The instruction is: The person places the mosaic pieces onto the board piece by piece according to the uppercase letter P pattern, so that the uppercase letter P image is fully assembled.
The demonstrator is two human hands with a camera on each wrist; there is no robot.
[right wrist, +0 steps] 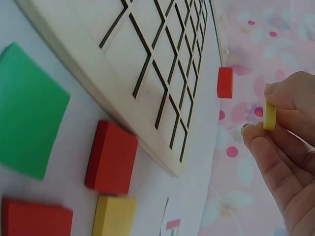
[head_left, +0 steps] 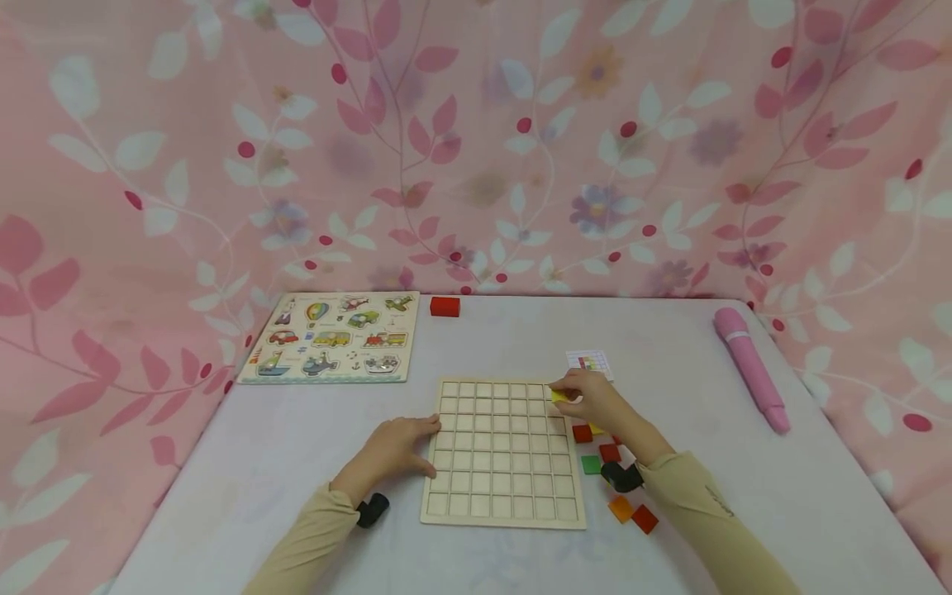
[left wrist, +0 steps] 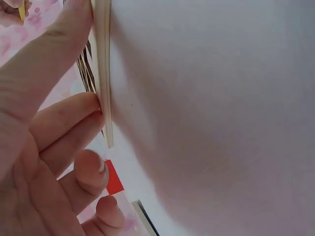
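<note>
A pale wooden grid board [head_left: 502, 453] lies flat on the white table, its square cells bare. My right hand [head_left: 595, 406] pinches a yellow square tile [right wrist: 269, 114] between thumb and fingers, above the board's far right corner. On the board's left edge rests my left hand [head_left: 396, 446], thumb and fingertips touching the rim, fingers mostly extended. Beside the board's right edge lie loose tiles: a green tile [right wrist: 30, 110], a red tile [right wrist: 112, 157], a yellow tile [right wrist: 114, 216] and an orange tile [head_left: 621, 509], among others. Part of this group is hidden under the right forearm.
A small printed pattern card [head_left: 589, 362] lies behind the right hand. Further back are a vehicle picture puzzle [head_left: 330, 339] at left and a red block [head_left: 445, 307]. A pink wand-shaped object [head_left: 753, 369] lies at far right. A floral curtain [head_left: 476, 149] hangs behind the table.
</note>
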